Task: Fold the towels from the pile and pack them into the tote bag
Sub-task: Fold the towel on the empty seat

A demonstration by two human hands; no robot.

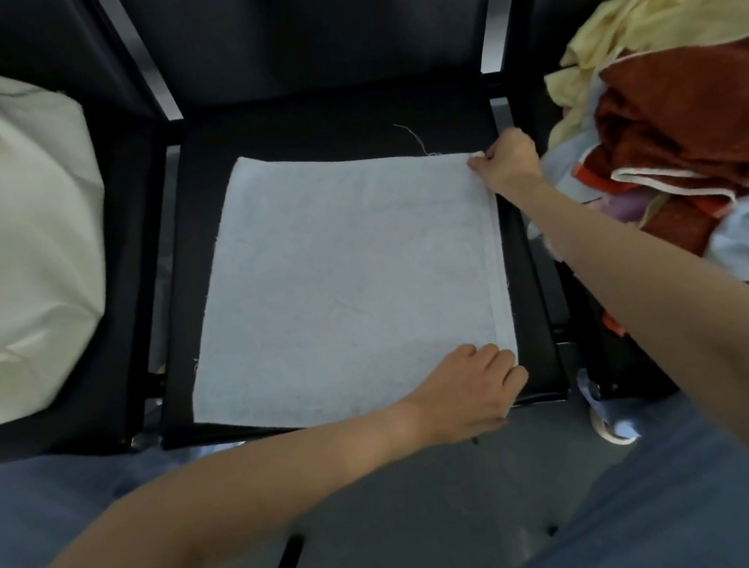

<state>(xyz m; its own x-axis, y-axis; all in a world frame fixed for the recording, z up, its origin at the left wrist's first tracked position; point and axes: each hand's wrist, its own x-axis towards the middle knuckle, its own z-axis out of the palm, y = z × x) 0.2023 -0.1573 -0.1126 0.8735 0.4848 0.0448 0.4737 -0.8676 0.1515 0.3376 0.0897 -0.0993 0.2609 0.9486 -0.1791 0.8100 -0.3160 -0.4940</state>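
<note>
On black chair seat, pale blue towel, both hands pinching right corners

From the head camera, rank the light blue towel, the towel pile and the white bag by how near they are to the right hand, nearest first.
1. Light blue towel, on the middle seat: the right hand pinches its far right corner.
2. Towel pile, just to the hand's right on the next seat.
3. White bag, far left, across the whole towel.
</note>
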